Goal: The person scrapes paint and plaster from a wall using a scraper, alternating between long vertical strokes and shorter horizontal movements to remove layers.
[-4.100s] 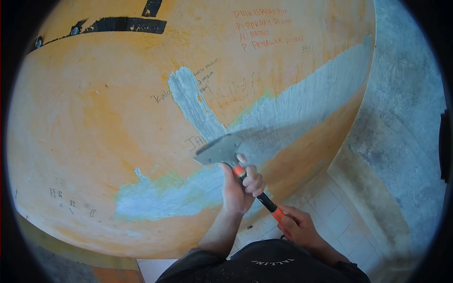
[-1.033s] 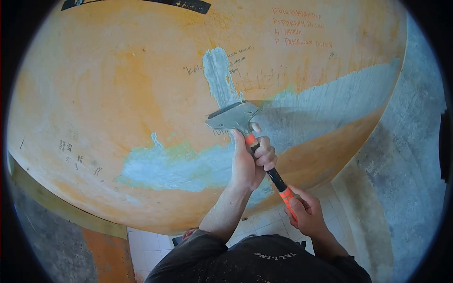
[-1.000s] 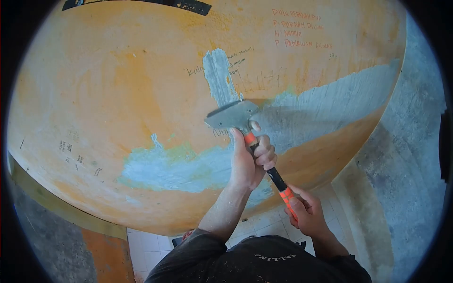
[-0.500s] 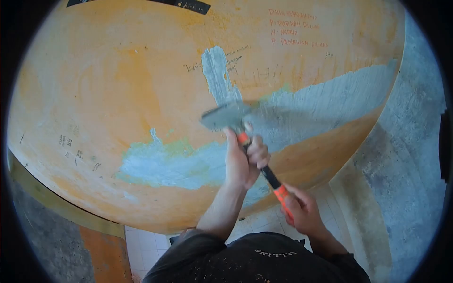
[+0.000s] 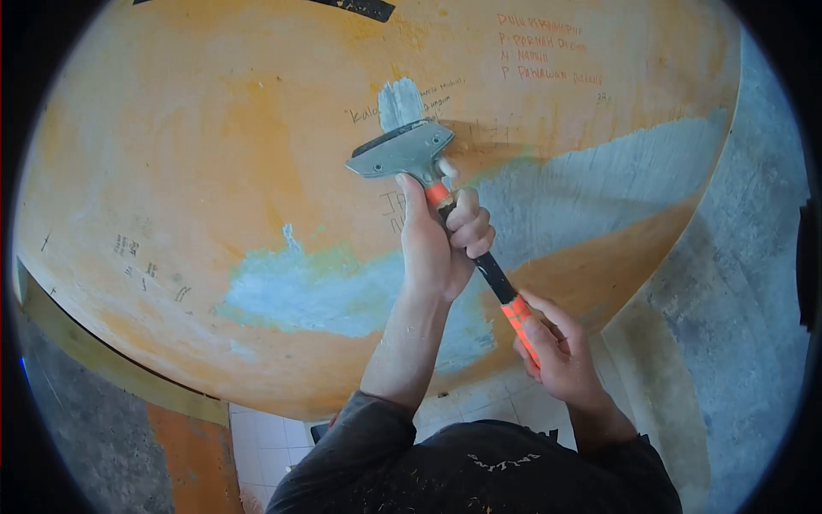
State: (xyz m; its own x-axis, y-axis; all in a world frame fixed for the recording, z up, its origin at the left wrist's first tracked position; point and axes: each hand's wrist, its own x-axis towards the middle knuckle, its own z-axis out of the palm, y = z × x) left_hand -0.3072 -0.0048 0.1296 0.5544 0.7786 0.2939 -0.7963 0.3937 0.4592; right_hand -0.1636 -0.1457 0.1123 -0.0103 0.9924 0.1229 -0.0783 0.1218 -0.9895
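A scraper (image 5: 404,152) with a wide grey head and a black and orange handle lies against a curved orange wall (image 5: 197,197). My left hand (image 5: 441,236) is wrapped round the handle just below the head, its thumb along the neck. Lower down, my right hand (image 5: 555,351) grips the orange end of the handle. Directly above the head is a short pale grey patch (image 5: 400,101). Handwriting shows beside that patch, and more marks are partly hidden behind my left hand.
Larger pale blue-grey patches (image 5: 317,295) spread across the lower wall and to the right (image 5: 642,167). Black tape (image 5: 355,7) crosses the top. White floor tiles (image 5: 272,433) show below, and a rough grey-blue surface (image 5: 736,257) stands at the right.
The scraper head has moved up the wall with both hands on the handle. The pale strip above it looks shorter, and letters once covered now show below the head.
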